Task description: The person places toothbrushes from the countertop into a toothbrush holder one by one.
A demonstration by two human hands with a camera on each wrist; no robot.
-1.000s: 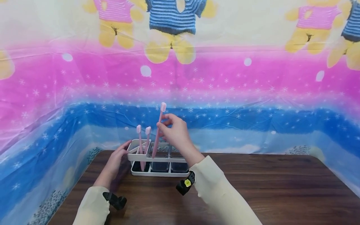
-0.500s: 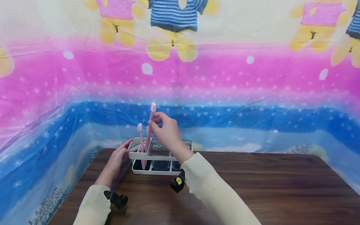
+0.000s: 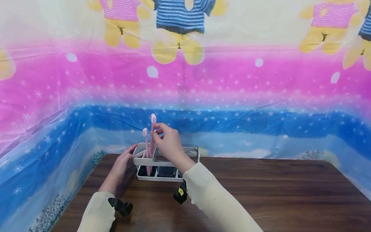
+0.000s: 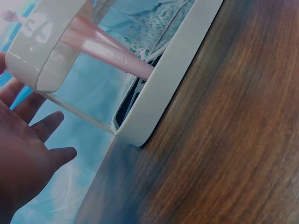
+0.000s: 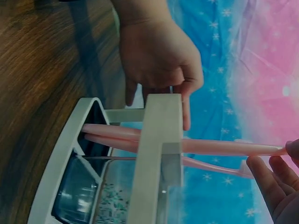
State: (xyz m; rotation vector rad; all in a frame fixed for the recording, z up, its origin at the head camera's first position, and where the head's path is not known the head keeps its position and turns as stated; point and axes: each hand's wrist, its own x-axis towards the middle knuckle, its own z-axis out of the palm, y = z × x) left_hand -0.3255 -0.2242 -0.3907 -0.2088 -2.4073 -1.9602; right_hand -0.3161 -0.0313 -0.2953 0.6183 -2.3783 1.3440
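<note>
In the head view my right hand pinches a pink toothbrush near its head. The brush stands nearly upright, its lower part inside the left compartment of a white toothbrush holder. Another pink toothbrush leans in that same compartment; a third is mostly hidden behind the right fingers. My left hand rests with extended fingers against the holder's left side. From the left wrist, its spread fingers touch the white upper frame beside a pink handle. In the right wrist view, fingers and thumb grip the brush's upper end.
Clear cups fill the holder's other compartments. Beneath is a dark wood-grain table. A printed cloth with snowflakes and bears hangs behind and around it. Black wrist cameras are strapped at both sleeves.
My right hand has moved left and then down, bringing the pink toothbrush from above the middle compartment into the left one. The left hand has stayed at the holder's side.
</note>
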